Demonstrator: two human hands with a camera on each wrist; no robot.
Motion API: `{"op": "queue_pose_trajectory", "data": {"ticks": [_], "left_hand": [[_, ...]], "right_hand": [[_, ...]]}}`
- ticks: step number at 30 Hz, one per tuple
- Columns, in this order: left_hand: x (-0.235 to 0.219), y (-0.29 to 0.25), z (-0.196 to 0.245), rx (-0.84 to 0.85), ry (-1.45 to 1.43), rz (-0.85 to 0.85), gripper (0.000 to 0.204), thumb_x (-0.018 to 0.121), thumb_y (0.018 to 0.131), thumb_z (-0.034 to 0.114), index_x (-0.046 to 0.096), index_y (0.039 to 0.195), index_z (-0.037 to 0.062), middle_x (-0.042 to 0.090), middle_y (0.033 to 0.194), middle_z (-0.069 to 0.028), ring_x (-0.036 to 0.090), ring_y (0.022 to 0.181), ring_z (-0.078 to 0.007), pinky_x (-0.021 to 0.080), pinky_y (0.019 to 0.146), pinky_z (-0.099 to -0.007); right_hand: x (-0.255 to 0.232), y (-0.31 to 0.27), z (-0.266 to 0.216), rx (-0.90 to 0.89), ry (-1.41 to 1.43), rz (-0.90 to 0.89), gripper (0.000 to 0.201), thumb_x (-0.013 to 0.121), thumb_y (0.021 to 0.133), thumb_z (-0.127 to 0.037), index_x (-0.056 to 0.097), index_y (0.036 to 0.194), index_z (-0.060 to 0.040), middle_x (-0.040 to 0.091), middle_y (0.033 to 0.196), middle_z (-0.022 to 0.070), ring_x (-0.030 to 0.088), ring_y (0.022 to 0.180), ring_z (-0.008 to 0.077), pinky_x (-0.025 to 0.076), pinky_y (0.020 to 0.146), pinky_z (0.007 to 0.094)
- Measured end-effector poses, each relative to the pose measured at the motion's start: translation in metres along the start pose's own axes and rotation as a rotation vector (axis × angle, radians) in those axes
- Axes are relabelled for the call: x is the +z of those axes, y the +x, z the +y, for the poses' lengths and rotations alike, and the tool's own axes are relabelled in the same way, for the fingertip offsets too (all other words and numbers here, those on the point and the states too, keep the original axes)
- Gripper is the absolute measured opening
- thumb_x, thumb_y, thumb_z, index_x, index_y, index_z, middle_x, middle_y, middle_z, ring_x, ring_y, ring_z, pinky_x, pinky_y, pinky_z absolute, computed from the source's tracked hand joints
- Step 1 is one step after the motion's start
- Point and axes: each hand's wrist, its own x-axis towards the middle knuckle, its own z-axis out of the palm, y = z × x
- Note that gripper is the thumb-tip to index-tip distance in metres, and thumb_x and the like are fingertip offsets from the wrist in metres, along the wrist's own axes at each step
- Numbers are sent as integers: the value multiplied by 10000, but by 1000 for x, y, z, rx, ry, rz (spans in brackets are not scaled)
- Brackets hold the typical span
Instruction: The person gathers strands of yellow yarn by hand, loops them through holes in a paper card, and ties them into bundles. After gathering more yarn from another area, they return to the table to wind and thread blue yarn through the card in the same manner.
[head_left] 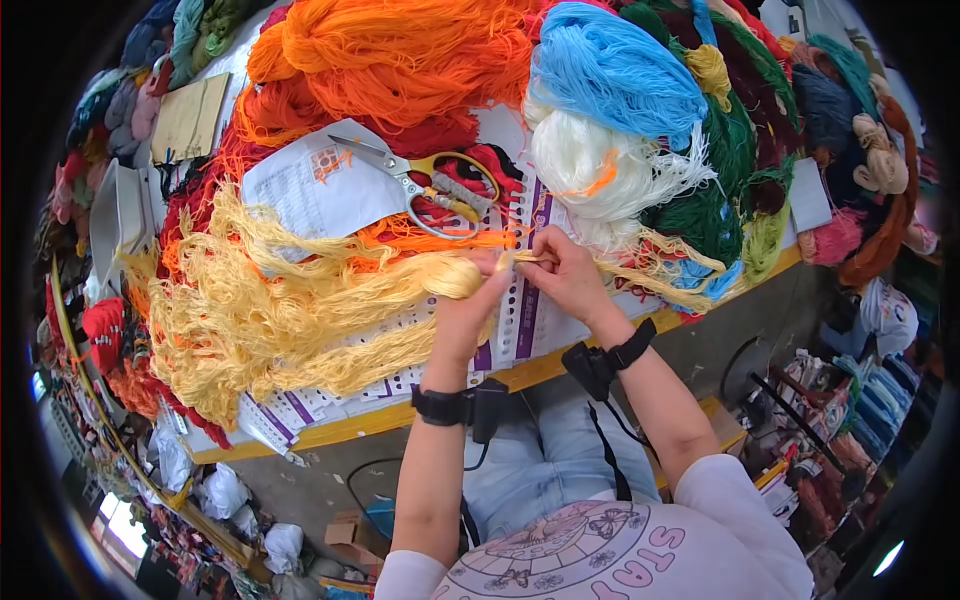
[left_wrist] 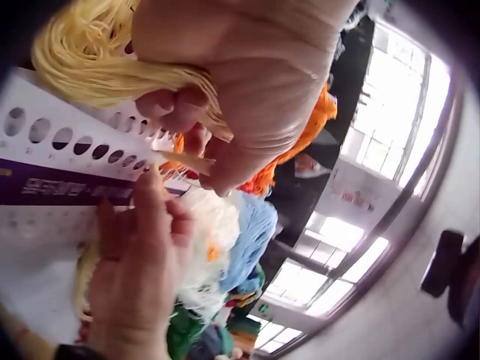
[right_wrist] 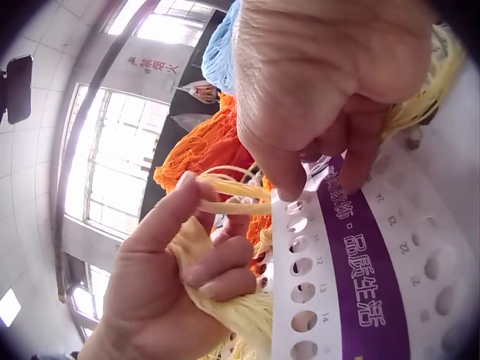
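In the head view my left hand point(head_left: 466, 318) grips a thick skein of pale yellow thread point(head_left: 290, 300), its loose loops spread over the table to the left. Thumb and fingers of that hand pinch short thread ends point(right_wrist: 236, 196) at the edge of a white card with a purple band point(right_wrist: 360, 262) and a row of punched holes. My right hand point(head_left: 568, 278) meets it there, fingertips curled at the card's edge round the yellow strands. Its thumb lies by one of the holes in the right wrist view, and part of its grip is hidden behind the fingers.
Yellow-handled scissors point(head_left: 412, 182) lie on a white printed bag point(head_left: 310, 190) beyond the hands. Orange point(head_left: 390, 60), light blue point(head_left: 615, 75), white point(head_left: 600, 165) and green skeins are heaped at the back. The table's yellow front edge point(head_left: 360, 422) runs close to the body.
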Motion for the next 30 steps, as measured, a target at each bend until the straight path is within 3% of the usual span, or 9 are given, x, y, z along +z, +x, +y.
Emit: {"op": "queue_pose_trajectory", "data": {"ticks": [4,6,10,19,20,22,24,27,30], "left_hand": [[-4,-3,18,-235,-223,-196,128,624,775,141,535,782,48,533,974,-61,483,838,-101,393,723,-230],[7,0,22,-38,131,-328,151,608,781,145,502,700,74,519,1170,-113,476,718,-48,387,606,-202],[2,5,8,40,212,-301,194,640,757,139,486,679,49,415,1287,-136,440,1037,-151,337,888,-295],[-12,28,12,109,829,-422,142,664,723,129,574,766,28,529,891,-46,519,799,-158,423,723,-300],[-12,28,11,92,810,-413,153,665,717,137,580,773,23,532,851,-51,522,772,-164,426,711,-304],[-5,18,35,-57,517,-161,164,615,794,229,619,826,68,490,686,32,448,607,-68,376,562,-223],[-28,6,60,-179,229,-18,203,562,839,283,606,911,98,454,660,87,307,465,22,245,408,-146],[-90,-16,122,-44,-198,156,203,491,887,238,540,1004,80,432,649,76,310,434,18,243,356,-126],[-130,-32,153,216,67,575,251,486,885,219,546,1055,45,460,682,64,330,465,9,271,365,-155]], "right_hand": [[12,2,7,-97,324,34,216,650,727,-104,446,783,-62,471,572,6,441,497,77,369,468,232],[12,1,11,-111,275,73,223,658,721,-112,451,787,-61,451,560,9,426,482,90,368,465,237],[6,0,6,-64,47,143,198,640,723,-87,456,788,-55,454,557,5,456,489,101,399,495,226],[1,28,11,-437,77,-168,158,588,744,-67,541,891,-100,534,723,26,519,610,92,417,484,232],[-7,30,13,-208,121,-275,137,574,757,-74,540,887,-99,542,740,17,522,619,86,424,482,231],[-29,35,-22,247,212,-475,97,546,782,-88,537,878,-98,557,774,-1,528,639,73,437,476,230],[-33,35,-23,255,186,-502,69,508,812,-110,524,879,-102,565,814,-22,553,720,61,449,476,218],[-36,36,-29,272,170,-519,85,498,830,-116,505,912,-98,564,841,-19,577,803,71,459,509,204],[-30,35,-27,248,185,-434,74,503,824,-99,511,895,-81,575,839,-1,581,792,78,458,507,210]]}}
